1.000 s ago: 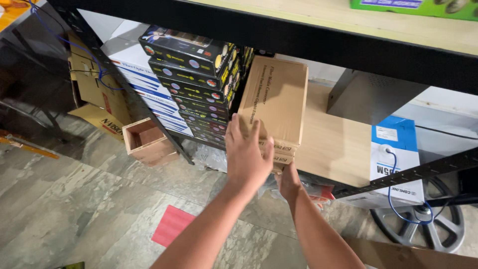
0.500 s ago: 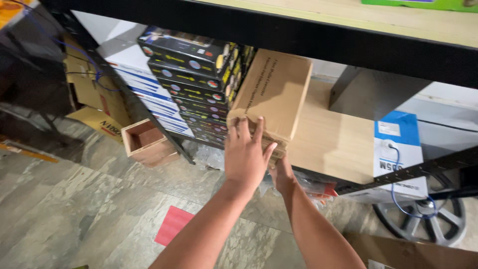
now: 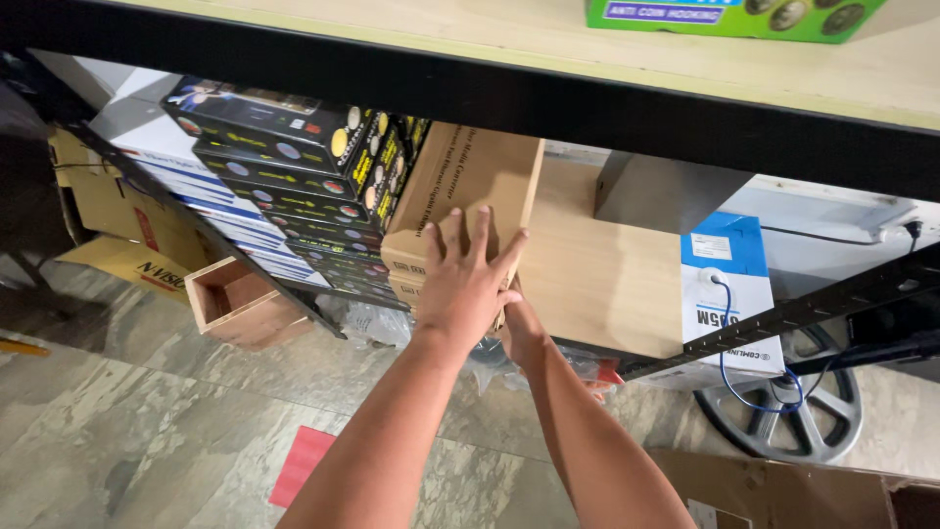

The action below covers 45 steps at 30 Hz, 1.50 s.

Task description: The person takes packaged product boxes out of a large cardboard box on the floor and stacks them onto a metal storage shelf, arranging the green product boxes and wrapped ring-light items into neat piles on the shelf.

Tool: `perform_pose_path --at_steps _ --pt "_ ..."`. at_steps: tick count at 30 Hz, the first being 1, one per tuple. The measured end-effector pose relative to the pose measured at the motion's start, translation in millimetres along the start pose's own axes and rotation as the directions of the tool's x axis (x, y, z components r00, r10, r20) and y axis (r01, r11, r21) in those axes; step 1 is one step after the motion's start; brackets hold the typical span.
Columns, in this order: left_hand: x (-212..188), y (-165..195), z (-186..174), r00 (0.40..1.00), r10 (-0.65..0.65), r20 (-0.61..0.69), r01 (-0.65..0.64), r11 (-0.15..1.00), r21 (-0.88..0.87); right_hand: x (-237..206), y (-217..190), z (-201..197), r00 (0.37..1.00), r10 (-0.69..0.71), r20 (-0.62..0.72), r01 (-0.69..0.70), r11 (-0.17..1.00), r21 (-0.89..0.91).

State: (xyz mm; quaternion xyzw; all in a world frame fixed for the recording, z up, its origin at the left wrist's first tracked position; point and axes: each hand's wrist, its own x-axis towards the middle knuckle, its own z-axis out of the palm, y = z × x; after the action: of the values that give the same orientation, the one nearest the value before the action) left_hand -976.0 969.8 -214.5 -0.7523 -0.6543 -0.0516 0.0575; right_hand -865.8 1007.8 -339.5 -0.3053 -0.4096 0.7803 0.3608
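I see the black-edged upper shelf (image 3: 548,93) running across the top of the frame, a green box (image 3: 725,15) on it at the upper right. Below it, centre frame, the light wood lower shelf (image 3: 597,274) carries everything else. Grey stone-look floor (image 3: 127,431) fills the lower left, with a red patch (image 3: 299,460) on it.

Left of centre, a tall stack of black boxes (image 3: 284,167) with yellow dots, white-and-blue boxes (image 3: 166,176) further left. The brown cardboard box (image 3: 470,186) stands just right of the black stack, touching it, its near end at the shelf's front edge.

My left hand (image 3: 465,284) lies flat on the near end of that box, fingers (image 3: 478,230) spread and pressing, not wrapped around it. My right hand (image 3: 519,328) sits below and behind the left at the box's lower corner; it is mostly hidden, so I cannot tell whether its fingers grip the box or just touch it.

Right of centre, a blue-and-white box (image 3: 734,284) with a blue cable (image 3: 749,387) looping out of it. Lower right, a grey spoked reel (image 3: 813,411) on the floor. Left of centre, a small open wooden box (image 3: 240,304) on the floor.
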Motion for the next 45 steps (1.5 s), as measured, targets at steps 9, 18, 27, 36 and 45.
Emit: perform_pose_path --at_steps 9,18,27,36,45 --pt "4 9 -1 0.998 -0.05 0.029 0.051 0.999 -0.019 27 6 -37 0.957 0.22 -0.19 -0.24 0.967 -0.09" --pt "5 13 -3 0.997 -0.078 -0.017 0.077 0.996 -0.038 22 15 -45 1.0 -0.016 -0.018 0.016 1.0 0.007" --pt "8 28 -5 0.991 -0.133 -0.02 0.133 0.991 -0.015 -41 -35 -43 0.982 0.177 -0.061 -0.186 0.966 -0.182" --pt "-4 46 29 0.961 -0.244 -0.133 0.244 0.97 -0.018 -161 20 -116 0.906 0.061 -0.419 -0.247 0.879 -0.407" --pt "-35 111 25 0.984 -0.125 -0.124 0.176 0.675 0.716 -276 -77 -206 0.453 -0.656 -0.604 -0.021 0.669 -0.743"
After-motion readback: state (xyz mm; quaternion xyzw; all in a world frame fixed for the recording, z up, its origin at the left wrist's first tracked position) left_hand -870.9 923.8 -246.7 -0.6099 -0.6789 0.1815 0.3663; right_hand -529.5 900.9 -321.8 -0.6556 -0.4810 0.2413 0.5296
